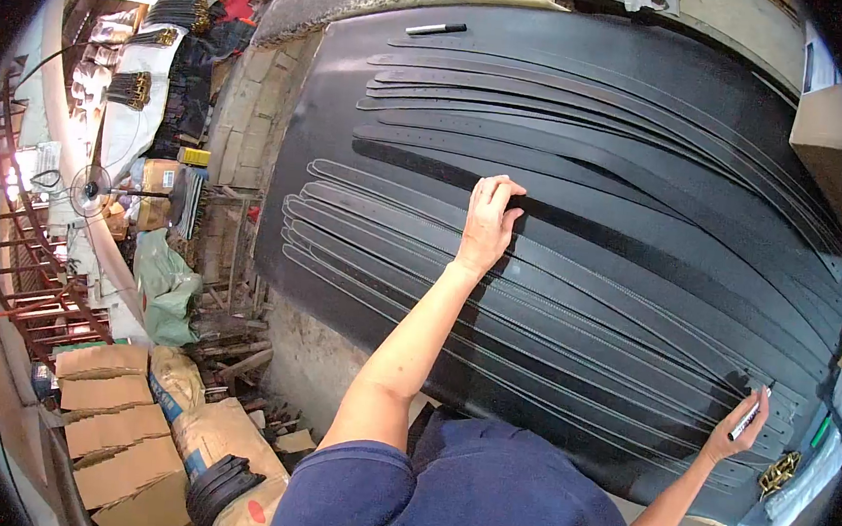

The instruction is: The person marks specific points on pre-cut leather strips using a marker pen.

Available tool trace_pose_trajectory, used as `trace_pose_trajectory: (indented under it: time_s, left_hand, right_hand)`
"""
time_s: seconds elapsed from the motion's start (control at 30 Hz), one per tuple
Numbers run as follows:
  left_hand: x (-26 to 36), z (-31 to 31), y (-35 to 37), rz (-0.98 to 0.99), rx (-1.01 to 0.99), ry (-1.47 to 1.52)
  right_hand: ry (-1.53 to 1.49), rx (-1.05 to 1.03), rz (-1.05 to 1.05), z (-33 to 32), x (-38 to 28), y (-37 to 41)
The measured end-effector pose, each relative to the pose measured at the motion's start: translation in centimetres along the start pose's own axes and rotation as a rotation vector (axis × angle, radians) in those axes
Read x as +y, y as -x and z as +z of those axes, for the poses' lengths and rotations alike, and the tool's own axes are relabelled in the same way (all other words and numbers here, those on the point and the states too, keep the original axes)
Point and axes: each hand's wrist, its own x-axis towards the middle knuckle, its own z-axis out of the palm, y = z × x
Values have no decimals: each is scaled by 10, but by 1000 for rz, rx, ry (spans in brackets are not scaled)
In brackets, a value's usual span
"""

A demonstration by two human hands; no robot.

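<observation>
My left hand (pixel 488 227) is at the middle of the black-covered table (pixel 341 89), its fingers and thumb closed on a dark matte belt strap (pixel 582 228). The fingertips partly cover the spot they grip. At the lower right, my right hand (pixel 736 434) holds a white and black marker pen (pixel 745 421) near the square ends of the straps. Stitched black belt straps (pixel 393 238) lie side by side below my left hand. Above it lie more black straps (pixel 514 92) with rounded ends, some with punched holes.
Another marker (pixel 436 29) lies at the table's top. Brass buckles (pixel 778 473), a green pen (pixel 820 430) and plastic bags (pixel 808 491) sit at the right edge. Cardboard boxes (pixel 120 437), a green bag (pixel 164 287) and a fan (pixel 91 190) stand to the left.
</observation>
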Motion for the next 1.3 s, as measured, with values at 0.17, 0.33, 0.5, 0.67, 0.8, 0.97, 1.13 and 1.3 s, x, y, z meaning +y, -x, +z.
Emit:
trace_pose_trajectory:
  time_s: [0.17,0.33,0.5,0.67,0.8,0.97,1.13,1.3]
  left_hand:
    - [0,2,0,17,-3,54]
    - [-3,0,-2,48,-35,82]
    - [1,-9,-6,92,-91,-99]
    - [-16,-14,8,257,-279,38]
    - [-32,-38,24,351,-323,-12]
    - [-49,-84,35,148,-453,185]
    - [-37,-76,9,202,-425,270]
    - [-13,5,-54,326,-258,260]
  right_hand:
    - [20,1,-25,0,0,0]
    - [-84,-22,9,1,-2,-3]
    - [-219,-160,38,0,-7,-15]
    - [-189,-253,-250,20,-88,-47]
    - [-11,-409,-322,33,-89,-49]
    - [5,-552,-183,30,-94,-24]
    - [12,-393,-229,33,-105,-1]
    - [31,-277,-225,37,-110,6]
